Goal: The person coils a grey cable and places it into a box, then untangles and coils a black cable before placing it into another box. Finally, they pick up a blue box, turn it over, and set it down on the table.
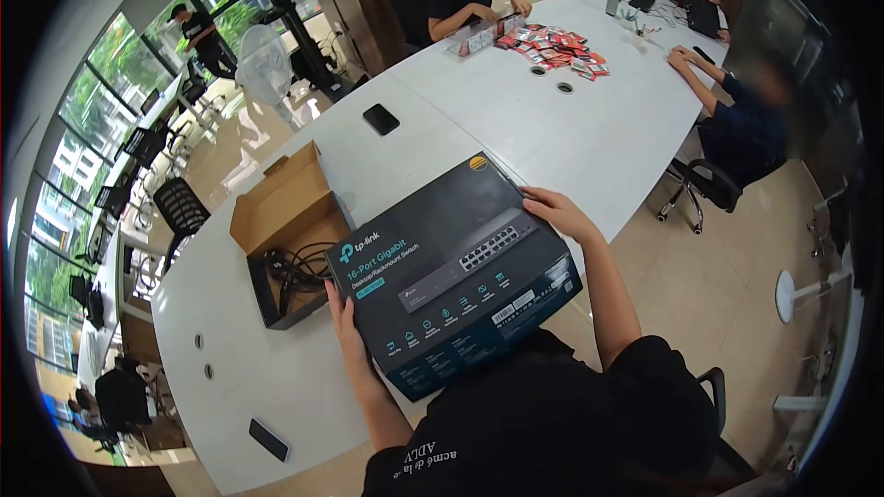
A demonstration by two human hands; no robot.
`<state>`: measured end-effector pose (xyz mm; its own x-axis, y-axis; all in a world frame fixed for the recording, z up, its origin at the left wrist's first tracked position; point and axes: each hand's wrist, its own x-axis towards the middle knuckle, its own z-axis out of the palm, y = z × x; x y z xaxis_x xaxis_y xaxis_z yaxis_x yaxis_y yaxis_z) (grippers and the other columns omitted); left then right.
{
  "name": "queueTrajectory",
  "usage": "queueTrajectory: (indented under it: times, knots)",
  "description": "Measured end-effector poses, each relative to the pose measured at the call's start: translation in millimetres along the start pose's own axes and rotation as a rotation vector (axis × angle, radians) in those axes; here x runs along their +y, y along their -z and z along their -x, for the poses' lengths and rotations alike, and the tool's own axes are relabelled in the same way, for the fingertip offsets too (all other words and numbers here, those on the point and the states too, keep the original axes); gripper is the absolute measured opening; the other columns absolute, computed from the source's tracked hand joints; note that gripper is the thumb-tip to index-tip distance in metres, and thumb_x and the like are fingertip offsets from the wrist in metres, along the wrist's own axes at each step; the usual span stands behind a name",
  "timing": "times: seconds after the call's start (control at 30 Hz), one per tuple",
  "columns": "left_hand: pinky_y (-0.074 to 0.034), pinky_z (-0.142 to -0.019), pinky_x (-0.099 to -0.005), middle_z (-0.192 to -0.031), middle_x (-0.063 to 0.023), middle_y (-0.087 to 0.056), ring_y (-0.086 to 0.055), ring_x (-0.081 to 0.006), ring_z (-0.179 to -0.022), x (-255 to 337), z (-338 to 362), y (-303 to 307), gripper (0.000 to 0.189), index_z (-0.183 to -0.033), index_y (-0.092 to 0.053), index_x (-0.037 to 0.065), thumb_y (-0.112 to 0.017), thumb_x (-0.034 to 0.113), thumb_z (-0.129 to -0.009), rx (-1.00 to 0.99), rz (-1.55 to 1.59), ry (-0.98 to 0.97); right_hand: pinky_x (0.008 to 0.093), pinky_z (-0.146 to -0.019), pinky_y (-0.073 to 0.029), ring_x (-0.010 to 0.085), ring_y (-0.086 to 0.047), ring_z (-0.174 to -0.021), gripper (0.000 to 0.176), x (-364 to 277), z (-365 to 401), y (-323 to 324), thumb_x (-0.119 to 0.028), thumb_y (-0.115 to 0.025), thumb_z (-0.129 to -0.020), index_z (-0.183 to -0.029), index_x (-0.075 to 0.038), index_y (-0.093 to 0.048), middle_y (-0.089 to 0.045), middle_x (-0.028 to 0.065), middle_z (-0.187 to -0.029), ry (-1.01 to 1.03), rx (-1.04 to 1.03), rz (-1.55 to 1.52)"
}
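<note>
I hold a dark network switch box [456, 271], printed with a picture of the switch, flat between both hands over the white table's [516, 129] near edge. My left hand [345, 322] grips its left side. My right hand [557, 212] grips its far right corner. Just left of the box sits an open brown cardboard carton [285, 207] with black cables [295, 271] coiled inside.
A black phone [380, 119] lies mid-table and another phone [268, 439] near the left end. Red and white packets [557, 46] are piled at the far end, where several people sit. Office chairs [704, 186] stand at the right, a white fan [264, 64] beyond the table.
</note>
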<state>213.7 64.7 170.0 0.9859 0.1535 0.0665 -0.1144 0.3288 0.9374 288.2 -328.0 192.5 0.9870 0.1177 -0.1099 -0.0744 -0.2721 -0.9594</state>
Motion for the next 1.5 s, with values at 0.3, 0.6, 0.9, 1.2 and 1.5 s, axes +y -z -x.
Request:
queueTrajectory:
  times: [0.3,0.6,0.9,1.2,1.5]
  knots:
    - [-0.030,-0.096,-0.0304,-0.129,-0.0123,-0.040,-0.040,-0.0188,-0.114,-13.1,118.3,35.2,0.054,-0.130,-0.030,-0.002,-0.022,0.038,-0.095,-0.146,-0.166,0.328,0.0310,-0.094,-0.034,0.0248,-0.048,-0.111,0.063,2.9,90.4,-10.6,-0.044,-0.049,-0.084,-0.130,-0.003,-0.037,-0.051,0.0176,-0.119,0.042,-0.025,-0.001]
    - [-0.040,-0.083,-0.0310,-0.099,-0.0181,-0.059,-0.054,-0.0229,-0.094,26.6,118.3,28.8,0.069,-0.111,-0.049,-0.007,-0.010,0.048,-0.093,-0.319,-0.735,0.538,0.0310,-0.092,-0.037,0.0295,-0.049,-0.109,0.080,-15.4,81.0,1.1,-0.064,-0.042,-0.078,-0.130,-0.003,-0.038,-0.052,0.0209,-0.116,-0.235,-0.108,0.346]
    - [-0.041,-0.072,-0.0284,-0.089,-0.0132,-0.061,-0.052,-0.0177,-0.079,16.2,123.9,5.2,0.068,-0.102,-0.055,-0.008,-0.019,0.049,-0.093,-0.134,-0.513,0.441,0.0290,-0.081,-0.043,0.0235,-0.058,-0.092,0.069,-30.9,93.6,-16.5,-0.059,-0.051,-0.076,-0.112,0.000,-0.056,-0.061,0.0167,-0.097,-0.291,0.108,0.211]
    - [-0.040,-0.077,-0.0263,-0.089,-0.0112,-0.061,-0.053,-0.0150,-0.085,14.4,129.9,-1.1,0.059,-0.096,-0.057,-0.010,-0.034,0.044,-0.092,0.034,-0.401,0.449,0.0248,-0.053,-0.044,0.0139,-0.056,-0.061,0.058,-14.9,96.3,-17.3,-0.048,-0.058,-0.077,-0.099,0.006,-0.060,-0.060,0.0094,-0.073,-0.239,0.267,0.110]
    - [-0.043,-0.076,-0.0284,-0.090,-0.0124,-0.063,-0.057,-0.0170,-0.086,14.4,129.0,0.8,0.056,-0.097,-0.058,-0.010,-0.033,0.041,-0.093,0.042,-0.424,0.479,0.0243,-0.055,-0.042,0.0112,-0.054,-0.064,0.050,8.4,88.7,-24.6,-0.037,-0.061,-0.079,-0.101,0.008,-0.059,-0.061,0.0092,-0.071,-0.037,0.372,0.095]
